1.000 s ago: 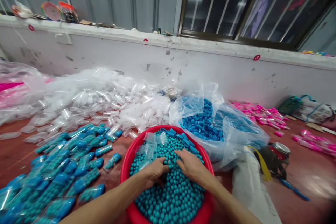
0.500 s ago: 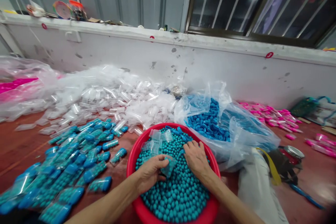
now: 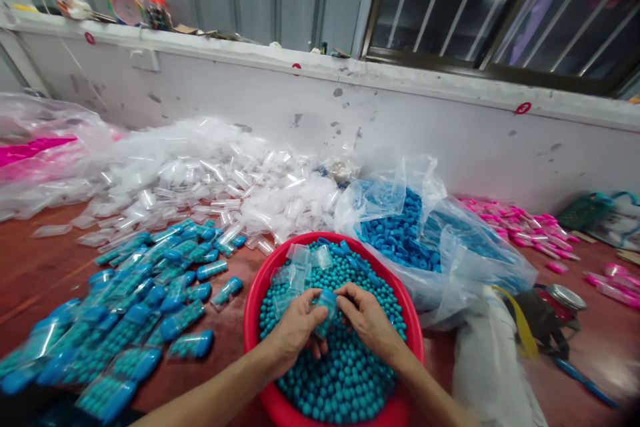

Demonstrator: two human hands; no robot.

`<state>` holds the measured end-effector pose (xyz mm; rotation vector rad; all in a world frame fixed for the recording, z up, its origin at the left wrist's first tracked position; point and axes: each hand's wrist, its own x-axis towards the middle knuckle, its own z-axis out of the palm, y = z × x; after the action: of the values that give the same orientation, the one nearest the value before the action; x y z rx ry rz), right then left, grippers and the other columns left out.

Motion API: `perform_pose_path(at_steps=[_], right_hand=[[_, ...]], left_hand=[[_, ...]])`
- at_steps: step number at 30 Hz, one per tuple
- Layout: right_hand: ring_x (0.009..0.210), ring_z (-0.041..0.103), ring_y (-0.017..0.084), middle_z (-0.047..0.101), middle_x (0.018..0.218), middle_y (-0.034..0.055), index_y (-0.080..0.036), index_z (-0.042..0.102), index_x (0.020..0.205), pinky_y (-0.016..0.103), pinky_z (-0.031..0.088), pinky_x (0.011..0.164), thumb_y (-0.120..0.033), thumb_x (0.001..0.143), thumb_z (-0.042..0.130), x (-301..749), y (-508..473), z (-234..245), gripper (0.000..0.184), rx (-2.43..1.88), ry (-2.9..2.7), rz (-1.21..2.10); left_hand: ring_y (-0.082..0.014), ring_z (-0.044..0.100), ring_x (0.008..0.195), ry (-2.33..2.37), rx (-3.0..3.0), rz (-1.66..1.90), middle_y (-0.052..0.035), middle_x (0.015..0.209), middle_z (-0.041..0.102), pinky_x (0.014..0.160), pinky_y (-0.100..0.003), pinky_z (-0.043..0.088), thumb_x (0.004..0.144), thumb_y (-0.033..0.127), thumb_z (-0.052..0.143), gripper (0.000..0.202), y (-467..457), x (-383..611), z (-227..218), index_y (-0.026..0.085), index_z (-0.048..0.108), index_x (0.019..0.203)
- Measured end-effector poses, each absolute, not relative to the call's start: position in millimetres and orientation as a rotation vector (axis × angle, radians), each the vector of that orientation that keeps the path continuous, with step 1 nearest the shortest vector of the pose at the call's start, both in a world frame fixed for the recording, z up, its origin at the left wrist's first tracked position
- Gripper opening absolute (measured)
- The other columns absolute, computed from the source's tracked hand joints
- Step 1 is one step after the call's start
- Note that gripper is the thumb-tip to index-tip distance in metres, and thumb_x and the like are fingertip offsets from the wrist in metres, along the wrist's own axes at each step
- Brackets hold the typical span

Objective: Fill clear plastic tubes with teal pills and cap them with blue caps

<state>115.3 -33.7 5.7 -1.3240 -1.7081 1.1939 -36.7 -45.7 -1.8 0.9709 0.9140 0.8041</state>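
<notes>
I have both hands over the red basin (image 3: 255, 310) of teal beads (image 3: 345, 373). My left hand (image 3: 295, 330) has its grip closed on a small clear tube (image 3: 326, 313) partly filled with beads, and my right hand (image 3: 367, 320) pinches the tube's top. Filled tubes (image 3: 135, 307) lie left on the bench (image 3: 40, 267); a bag of blue caps (image 3: 400, 233) sits behind.

Small clear tube (image 3: 326, 312), teal beads inside, blue cap, tilted, above bead-filled red basin (image 3: 255, 310).
</notes>
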Motion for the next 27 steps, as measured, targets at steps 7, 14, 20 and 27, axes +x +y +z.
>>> perform_pose_path(at_steps=[7, 14, 20, 27], right_hand=[[0.057, 0.055, 0.014, 0.057, 0.061, -0.0012, -0.018, 0.062, 0.087, 0.024, 0.045, 0.053, -0.031, 0.083, 0.043, 115, -38, 6, 0.024, -1.250, -1.678, 1.207], [0.067, 0.057, 0.015, 0.061, 0.073, 0.0024, -0.020, 0.064, 0.090, 0.026, 0.044, 0.066, -0.024, 0.085, 0.040, 105, -52, 6, 0.025, -1.188, -1.925, 0.785], [0.057, 0.051, 0.011, 0.056, 0.073, -0.0006, -0.020, 0.063, 0.094, 0.022, 0.044, 0.052, -0.027, 0.079, 0.049, 116, -41, 10, 0.021, -1.159, -1.777, 1.189], [0.053, 0.053, 0.011, 0.060, 0.077, -0.0003, -0.016, 0.056, 0.105, 0.024, 0.044, 0.049, -0.029, 0.065, 0.063, 121, -28, 15, 0.042, -1.289, -1.361, 1.329]], left_hand=[[-0.0056, 0.045, 0.032, 0.973, 0.967, 0.909, 0.0059, 0.057, 0.052, 0.027, -0.014, 0.025, 0.068, 0.041, 0.055, 0.061, -48, -35, -2, 0.014, 0.034, 0.118], [-0.0032, 0.033, 0.030, 1.055, 0.988, 0.935, 0.0103, 0.050, 0.039, 0.027, -0.014, 0.025, 0.070, 0.036, 0.051, 0.041, -48, -33, 0, 0.016, 0.042, 0.104], [-0.0050, 0.039, 0.030, 1.070, 1.040, 0.917, 0.0093, 0.052, 0.043, 0.027, -0.013, 0.023, 0.073, 0.039, 0.048, 0.038, -47, -39, -3, 0.018, 0.039, 0.104], [-0.0046, 0.040, 0.033, 1.035, 1.227, 0.831, 0.0085, 0.059, 0.044, 0.030, -0.015, 0.030, 0.077, 0.032, 0.044, 0.028, -48, -40, 4, 0.020, 0.039, 0.102]])
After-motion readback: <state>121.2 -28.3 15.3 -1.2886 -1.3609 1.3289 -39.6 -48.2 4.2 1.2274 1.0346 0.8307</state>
